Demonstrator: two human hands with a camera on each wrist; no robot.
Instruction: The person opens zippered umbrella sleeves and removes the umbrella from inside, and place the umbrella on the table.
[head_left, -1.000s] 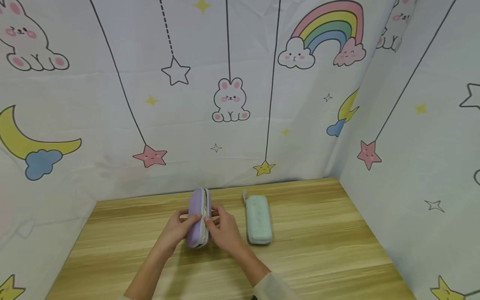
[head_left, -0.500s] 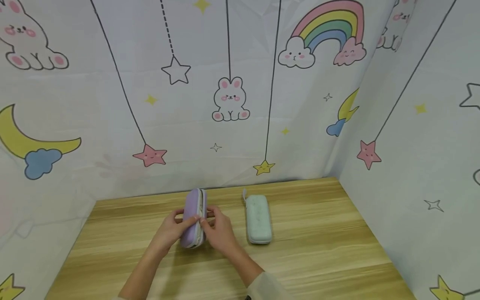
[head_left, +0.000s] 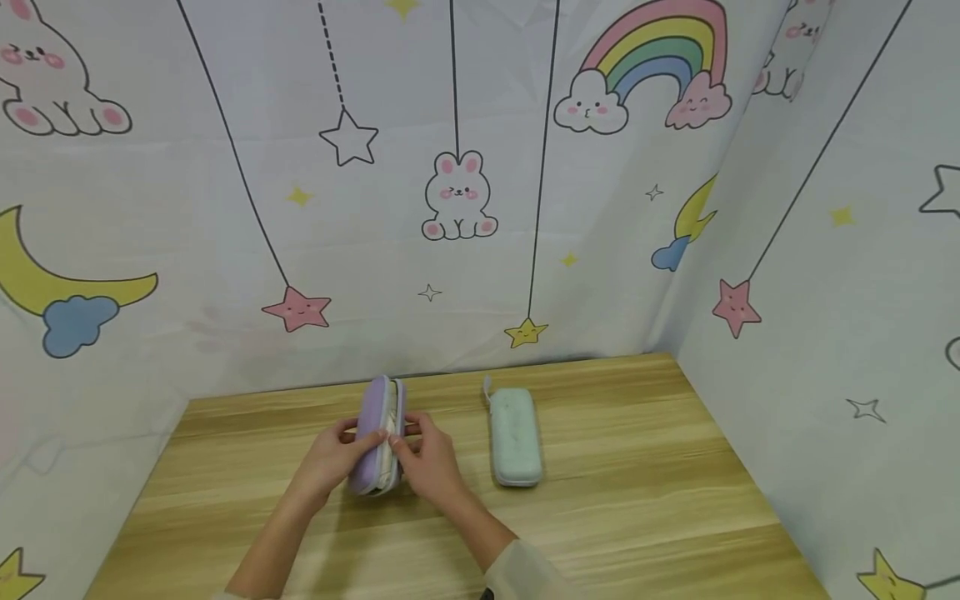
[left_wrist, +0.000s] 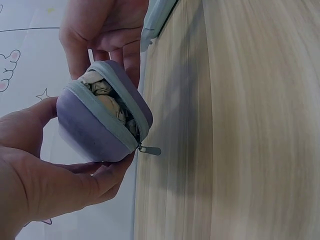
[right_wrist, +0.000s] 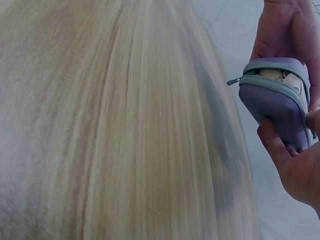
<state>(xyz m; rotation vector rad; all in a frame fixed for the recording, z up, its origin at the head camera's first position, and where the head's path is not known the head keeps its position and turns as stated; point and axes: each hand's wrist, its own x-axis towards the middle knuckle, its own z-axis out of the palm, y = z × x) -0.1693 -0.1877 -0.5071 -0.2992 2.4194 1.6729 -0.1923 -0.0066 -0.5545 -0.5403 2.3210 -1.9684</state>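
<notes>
Both hands hold a purple zip case up over the table, its zipped side turned upward and partly parted. My left hand grips the left shell, thumb along the zip edge. On the other shell, my right hand has its fingers round the side and its thumb at the opening. In the left wrist view, crumpled cream-coloured contents show between the pale zip edges, and a grey zip pull hangs at the near end. The right wrist view shows the same purple case with its contents bulging in the gap.
A mint-green zip case with a small loop lies on the wooden table to the right of the hands. White cloth printed with rabbits, stars and a rainbow rises behind the table and at its sides.
Both hands have carried the purple case a little to the left, keeping their grip on its two shells. The mint-green case stays in place.
</notes>
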